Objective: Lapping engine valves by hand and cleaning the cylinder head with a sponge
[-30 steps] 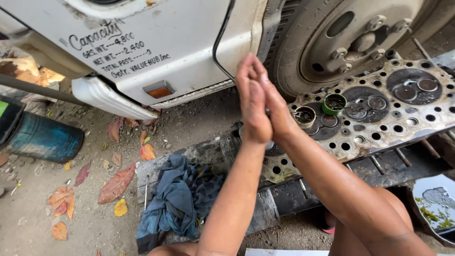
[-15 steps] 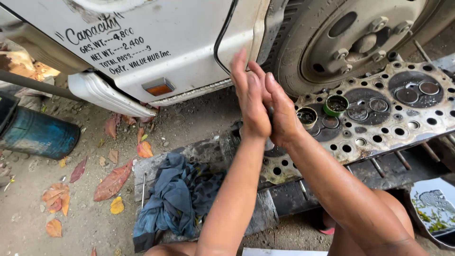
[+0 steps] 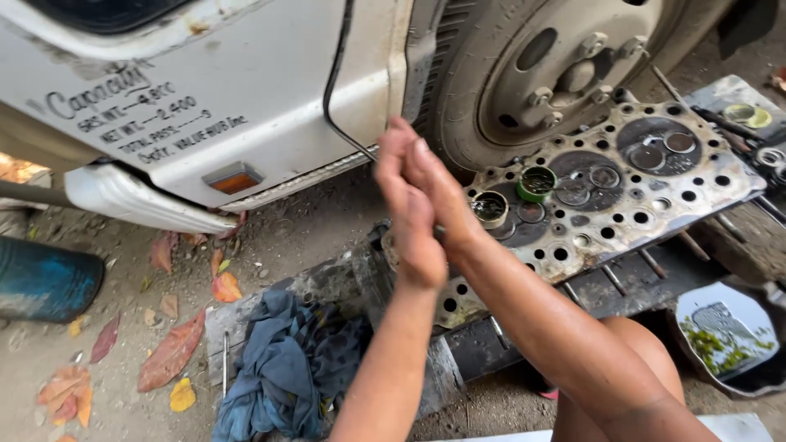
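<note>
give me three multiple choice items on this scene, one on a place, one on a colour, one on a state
1. Where does the crumpled blue cloth lie?
A. on the ground, left of the person's forearms
B. on the truck wheel
C. on top of the cylinder head

2. What colour is the small round cap on the perforated metal cylinder head?
A. red
B. green
C. white

3. How are the left hand and right hand placed?
A. far apart
B. each gripping a wrench
C. pressed together, palm to palm

Answers: 1 A, the cloth sits on the ground beside a slab; 2 B, its rim is plainly green; 3 C, the palms meet above the head's edge, with whatever is between them hidden.
</note>
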